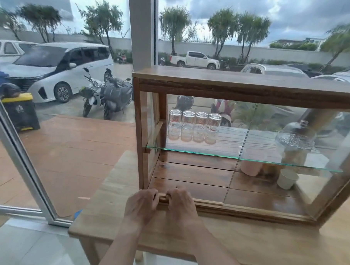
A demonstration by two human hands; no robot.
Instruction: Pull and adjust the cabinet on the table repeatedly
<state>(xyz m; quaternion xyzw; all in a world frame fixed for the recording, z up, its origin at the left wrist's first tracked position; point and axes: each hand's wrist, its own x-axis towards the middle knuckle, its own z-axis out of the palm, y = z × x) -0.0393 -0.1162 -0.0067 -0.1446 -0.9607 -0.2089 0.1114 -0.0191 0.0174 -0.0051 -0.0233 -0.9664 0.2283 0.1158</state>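
Big window glass [70, 111] fills the back of your view, car park outside: white van [58, 71], two parked motorbikes [105, 97], a black bin with yellow lid [20, 111] at left.

Next down in size, the wooden table [245, 241] in front of you, pale top, running off to the right. On it stands the wooden display cabinet [232, 88], glass-fronted, dark plank floor inside, one glass shelf [219, 154] across the middle. A sliding glass door [239, 151] edge shows roughly mid-cabinet; the left half looks open to you.

On the shelf, left part: four clear glasses [194, 129] upside down in a row, touching or nearly so. Right part of the shelf: a glass dome cover [295, 137] with a knob on top. Under the shelf, on the cabinet floor at right: a pale pink cup [251, 165] and a white cup [287, 178], near each other, not touching as far as you can tell.

Your hands: both at the cabinet's bottom front rail [247, 209], near its left corner. Left hand [140, 206] has fingers curled down over the rail. Right hand [182, 204] just beside it, fingers curled over the same rail, tips inside the cabinet. A small gap of rail shows between the two. Both grip the rail, knuckles up, forearms coming in from bottom centre. Slight blur on the fingertips, so exact finger placement you cannot tell.
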